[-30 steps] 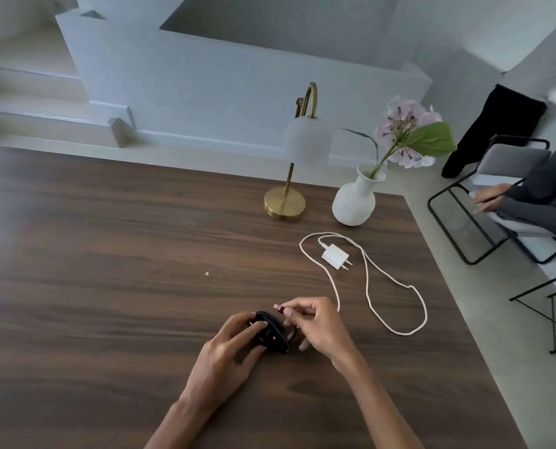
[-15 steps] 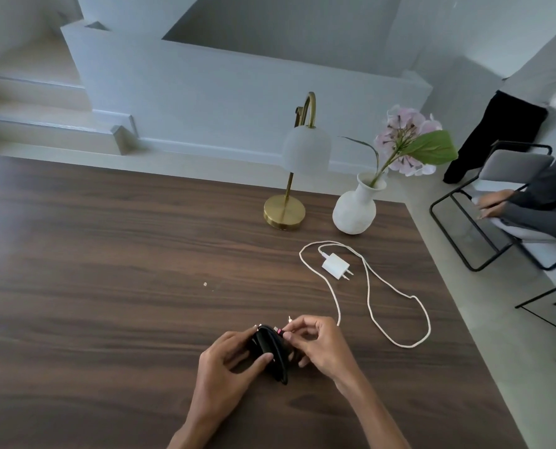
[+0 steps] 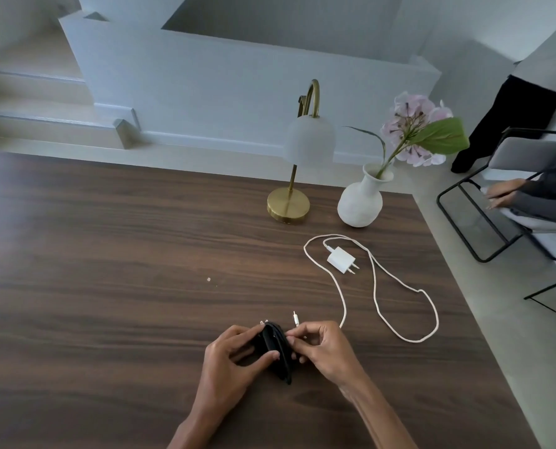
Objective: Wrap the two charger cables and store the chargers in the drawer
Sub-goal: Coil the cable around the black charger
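The left hand [image 3: 228, 361] curls round the black charger [image 3: 275, 346], whose dark cable is wound about it in a tight oval bundle held just above the wood-grain table [image 3: 108, 286]. The right hand [image 3: 325, 348] pinches the slim plug end [image 3: 295, 318] against it. Beyond lies the boxy white charger [image 3: 339, 259], its cord [image 3: 375, 286] in loose loops, near a brass lamp [image 3: 289, 205] and a matte white vase [image 3: 360, 202].

Wht half-wall [image 3: 237, 79]; pale floor [image 3: 497, 335]; blk-frame chair [image 3: 526, 150]; wood table [image 3: 108, 286].
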